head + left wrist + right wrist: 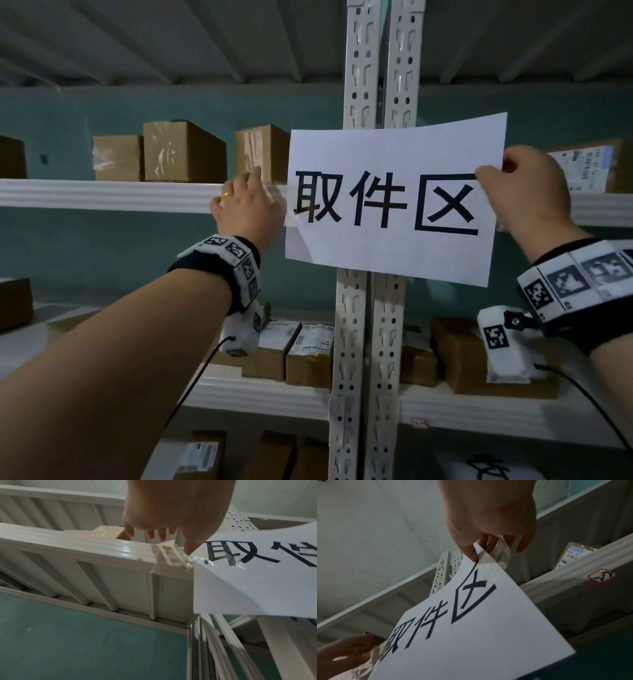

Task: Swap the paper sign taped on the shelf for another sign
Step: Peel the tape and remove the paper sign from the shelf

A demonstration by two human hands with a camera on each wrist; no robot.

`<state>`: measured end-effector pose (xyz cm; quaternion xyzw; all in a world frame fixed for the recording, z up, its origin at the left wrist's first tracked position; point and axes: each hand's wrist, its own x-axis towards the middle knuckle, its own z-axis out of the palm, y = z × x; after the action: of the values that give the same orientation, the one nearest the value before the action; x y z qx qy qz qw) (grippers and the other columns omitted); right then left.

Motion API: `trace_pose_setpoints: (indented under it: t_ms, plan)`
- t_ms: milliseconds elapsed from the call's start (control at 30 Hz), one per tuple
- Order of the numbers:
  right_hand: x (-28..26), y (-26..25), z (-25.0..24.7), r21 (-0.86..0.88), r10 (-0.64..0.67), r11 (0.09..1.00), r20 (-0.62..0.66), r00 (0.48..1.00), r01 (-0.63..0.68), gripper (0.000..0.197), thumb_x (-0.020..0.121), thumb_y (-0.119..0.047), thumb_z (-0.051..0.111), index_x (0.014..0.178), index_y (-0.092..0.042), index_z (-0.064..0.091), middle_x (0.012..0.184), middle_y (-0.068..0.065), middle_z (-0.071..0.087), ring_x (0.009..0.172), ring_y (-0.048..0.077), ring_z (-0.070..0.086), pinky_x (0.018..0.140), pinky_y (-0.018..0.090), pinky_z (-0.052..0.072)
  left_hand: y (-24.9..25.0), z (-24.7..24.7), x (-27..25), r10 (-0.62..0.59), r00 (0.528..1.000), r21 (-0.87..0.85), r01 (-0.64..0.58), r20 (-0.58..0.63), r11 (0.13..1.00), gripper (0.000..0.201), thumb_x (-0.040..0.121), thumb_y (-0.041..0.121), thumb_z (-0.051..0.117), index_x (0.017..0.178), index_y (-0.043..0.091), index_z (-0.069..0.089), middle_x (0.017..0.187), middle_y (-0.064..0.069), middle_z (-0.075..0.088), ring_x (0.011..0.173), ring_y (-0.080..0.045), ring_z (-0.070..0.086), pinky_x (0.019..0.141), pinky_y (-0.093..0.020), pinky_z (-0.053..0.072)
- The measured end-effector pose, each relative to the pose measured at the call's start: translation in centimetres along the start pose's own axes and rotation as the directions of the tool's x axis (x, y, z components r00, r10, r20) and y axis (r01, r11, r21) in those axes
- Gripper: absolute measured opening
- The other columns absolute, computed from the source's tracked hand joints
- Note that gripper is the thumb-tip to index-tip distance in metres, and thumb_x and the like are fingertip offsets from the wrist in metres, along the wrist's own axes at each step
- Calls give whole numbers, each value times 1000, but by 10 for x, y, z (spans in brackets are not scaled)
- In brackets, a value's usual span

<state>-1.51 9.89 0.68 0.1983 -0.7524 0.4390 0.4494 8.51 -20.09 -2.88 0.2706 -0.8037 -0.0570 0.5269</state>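
A white paper sign [394,202] with large black characters hangs in front of the shelf's two perforated uprights [376,68]. Clear tape [171,561] joins its left edge to the white shelf beam [102,195]. My left hand [251,202] reaches over that beam with fingers stretched out, and its thumb [188,549] touches the tape at the sign's edge. My right hand [489,174] pinches the sign's right edge between thumb and fingers [471,553]. A loose piece of clear tape [503,557] hangs by those fingers. The sign's right side stands off the shelf.
Cardboard boxes [181,150] stand on the upper shelf, and labelled parcels [308,353] fill the shelf below. Another sheet with black characters [489,471] lies at the lower right. A teal wall [120,257] is behind the shelving.
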Motion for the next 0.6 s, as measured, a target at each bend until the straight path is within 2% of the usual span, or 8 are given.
trace_pose_setpoints:
  t_ms: [100, 233, 300, 467, 600]
  plan:
    - [-6, -8, 0, -10, 9, 1000, 9, 1000, -9, 24, 81, -25, 46, 78, -2, 52, 82, 21, 60, 77, 43, 56, 67, 39, 44, -2, -11, 10, 14, 999, 19, -15, 33, 1000, 53, 94, 33, 37, 146, 21, 28, 149, -7, 36, 141, -27, 27, 115, -53, 15]
    - [-13, -20, 0, -15, 22, 1000, 15, 1000, -22, 22, 81, -26, 46, 80, -6, 55, 81, 17, 61, 78, 41, 58, 78, 47, 48, -1, -17, 23, 67, 994, 9, -68, 87, 998, 41, 93, 28, 39, 133, 25, 49, 139, -2, 50, 137, -24, 35, 117, -53, 11]
    - [-15, -25, 0, -28, 33, 999, 16, 999, -33, 21, 82, -28, 47, 78, -9, 55, 78, 12, 60, 77, 39, 57, 83, 51, 48, 1, -19, 25, 104, 989, 6, -105, 110, 994, 38, 93, 27, 40, 128, 25, 53, 134, -1, 55, 132, -23, 41, 117, -53, 10]
    - [-19, -34, 0, -41, 50, 998, 11, 999, -50, 21, 83, -27, 47, 65, -15, 45, 64, 0, 48, 71, 33, 52, 80, 47, 44, 1, -20, 28, 155, 979, 50, -163, 133, 985, 37, 94, 24, 39, 127, 29, 54, 132, 0, 55, 128, -24, 43, 112, -50, 23]
    - [-22, -38, 1, -43, 49, 998, 18, 999, -48, 23, 85, -26, 47, 64, -18, 43, 63, -2, 47, 72, 32, 50, 80, 46, 42, 2, -20, 31, 158, 977, 91, -172, 143, 981, 38, 94, 20, 39, 126, 33, 56, 132, 1, 55, 129, -24, 41, 106, -48, 26]
